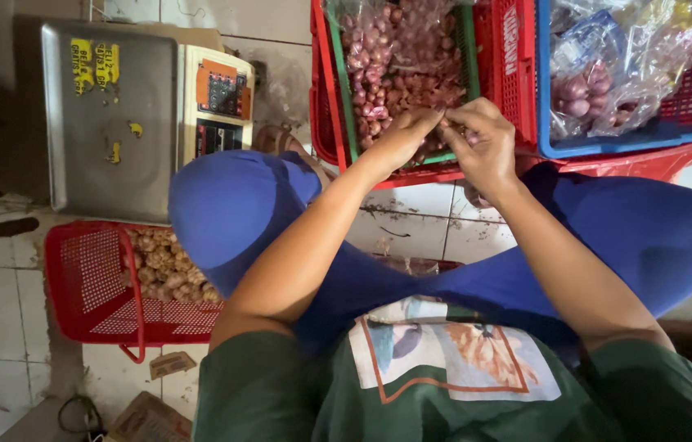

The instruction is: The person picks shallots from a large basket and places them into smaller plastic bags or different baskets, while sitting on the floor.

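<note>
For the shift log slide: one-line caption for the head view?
Both hands, left hand and right hand, meet over a green crate of shallots, scale nearby.

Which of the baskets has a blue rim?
The basket at top right, holding clear bags of shallots. The others have red or green rims.

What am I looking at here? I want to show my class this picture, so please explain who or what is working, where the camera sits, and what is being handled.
No machine here: a person sits on a tiled floor, filmed by a camera on their head looking down. The left hand and right hand meet over a green basket of small reddish shallots, pinching something small; I cannot tell what exactly. To the right a blue crate holds bagged bulbs. To the left stand a weighing scale and a red basket.
</note>
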